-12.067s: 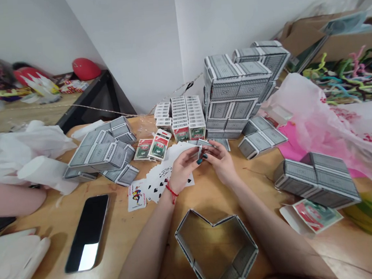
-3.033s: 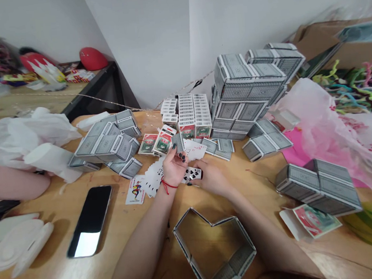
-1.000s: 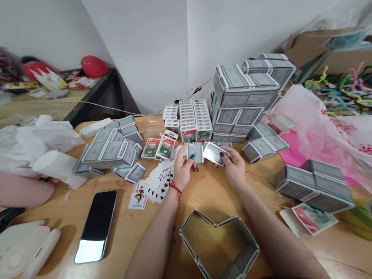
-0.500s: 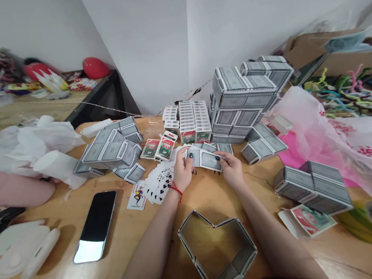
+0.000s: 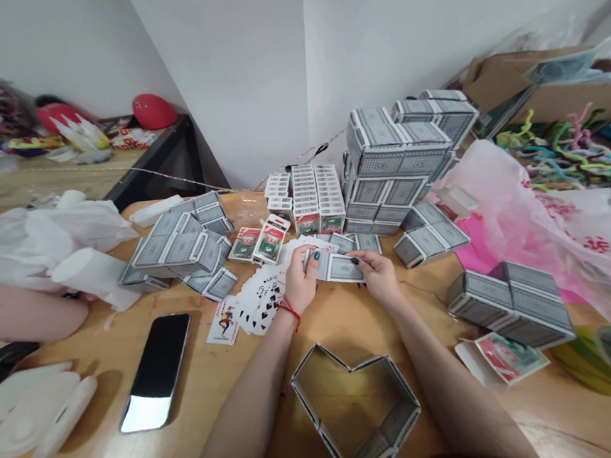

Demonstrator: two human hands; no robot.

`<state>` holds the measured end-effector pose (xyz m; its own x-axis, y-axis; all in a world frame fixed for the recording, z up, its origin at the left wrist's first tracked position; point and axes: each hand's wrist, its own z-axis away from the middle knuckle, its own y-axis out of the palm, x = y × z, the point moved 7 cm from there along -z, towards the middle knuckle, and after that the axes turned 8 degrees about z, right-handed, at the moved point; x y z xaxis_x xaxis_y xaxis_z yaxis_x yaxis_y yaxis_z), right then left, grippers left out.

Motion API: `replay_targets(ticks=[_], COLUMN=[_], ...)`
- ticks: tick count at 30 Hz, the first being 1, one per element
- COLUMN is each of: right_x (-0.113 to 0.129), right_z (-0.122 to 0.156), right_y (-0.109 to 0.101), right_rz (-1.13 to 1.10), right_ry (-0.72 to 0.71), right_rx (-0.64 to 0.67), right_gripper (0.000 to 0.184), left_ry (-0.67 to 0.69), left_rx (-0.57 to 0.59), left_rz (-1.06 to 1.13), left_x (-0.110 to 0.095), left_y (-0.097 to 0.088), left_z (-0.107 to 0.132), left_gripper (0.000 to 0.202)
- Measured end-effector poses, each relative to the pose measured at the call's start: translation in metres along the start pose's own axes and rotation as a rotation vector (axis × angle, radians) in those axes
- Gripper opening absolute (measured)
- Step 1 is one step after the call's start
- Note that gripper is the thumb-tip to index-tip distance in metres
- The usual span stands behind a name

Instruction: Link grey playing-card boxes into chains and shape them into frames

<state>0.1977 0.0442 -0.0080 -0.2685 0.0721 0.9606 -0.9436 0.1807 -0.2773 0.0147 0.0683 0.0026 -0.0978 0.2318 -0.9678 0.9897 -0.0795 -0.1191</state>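
Grey-backed playing cards (image 5: 342, 268) are held level above the table between my two hands. My left hand (image 5: 304, 282) grips their left end, thumb on top. At the right end, my right hand (image 5: 378, 272) pinches them between thumb and fingers. Beyond them lie flat grey card pieces (image 5: 367, 243). A fan of face-up playing cards (image 5: 261, 297) spreads left of my left hand, with a joker card (image 5: 222, 323) at its end. Between my forearms stands a heart-shaped frame (image 5: 322, 423) made of joined cards.
A tall stack of card-built blocks (image 5: 385, 158) rises at the back right, beside rows of card boxes (image 5: 304, 193). More card blocks (image 5: 178, 243) stand left. A phone (image 5: 157, 370) lies front left; yellow tape (image 5: 606, 359) sits right.
My right hand has shifted slightly, and the held cards now lie straighter and more level. The whole view has moved a little; other things stay in place.
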Motion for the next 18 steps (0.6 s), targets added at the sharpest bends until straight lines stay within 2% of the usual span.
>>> replay_targets(ticks=[8, 15, 18], right_x=[0.003, 0.005, 0.005], right_z=[0.005, 0.01, 0.01], right_y=[0.002, 0.006, 0.007], right_rz=[-0.02, -0.024, -0.011], right_ry=[0.014, 0.017, 0.002], right_rx=[-0.057, -0.127, -0.121], right_gripper=[0.03, 0.029, 0.028], left_ry=[0.045, 0.017, -0.001], left_rx=[-0.093, -0.106, -0.069], left_rz=[-0.084, -0.066, -0.069], left_x=[-0.007, -0.004, -0.004], left_y=[0.0, 0.005, 0.01], left_z=[0.001, 0.004, 0.006], left_gripper=[0.02, 0.02, 0.02])
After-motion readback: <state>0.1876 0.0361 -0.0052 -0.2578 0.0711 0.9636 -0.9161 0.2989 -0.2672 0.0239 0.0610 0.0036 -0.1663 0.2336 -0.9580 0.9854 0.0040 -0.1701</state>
